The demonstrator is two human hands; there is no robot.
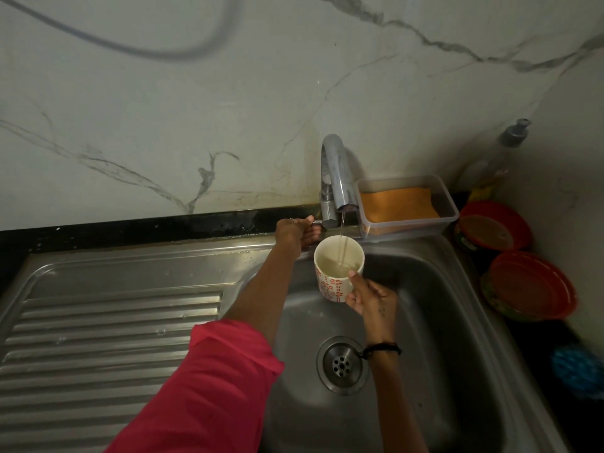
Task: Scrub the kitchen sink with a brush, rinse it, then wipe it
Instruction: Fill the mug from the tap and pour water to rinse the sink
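From the head view, we hold one mug (pixel 338 268) under the tap (pixel 336 178) with our right hand (pixel 371 300), fingers and thumb wrapped round its right side. A thin stream of water (pixel 342 240) falls into it, and it looks roughly half full. Our left hand (pixel 294 232) reaches to the far left of the tap, fingers curled on the tap handle (pixel 316 221). The sink (pixel 425 322) lies below, its drain (pixel 341 364) near us and the ribbed drainboard (pixel 108 338) to the left.

This looks to us like drawing water for the rinse. To do it well, we should keep the mug level and centred under the stream, stop the flow before the water reaches the rim, then pour along the far and side walls so the run-off carries toward the drain. A tighter hold on the wet mug would guard against slipping.

Counting: one tap, one mug, one drain. Far right stands one clear tub (pixel 407 204) with one orange cloth (pixel 397 204) in it, one pump bottle (pixel 505 152) behind, two red lids (pixel 493 225) on the right counter, and one blue scrubber (pixel 577 371) nearer. We see no brush.
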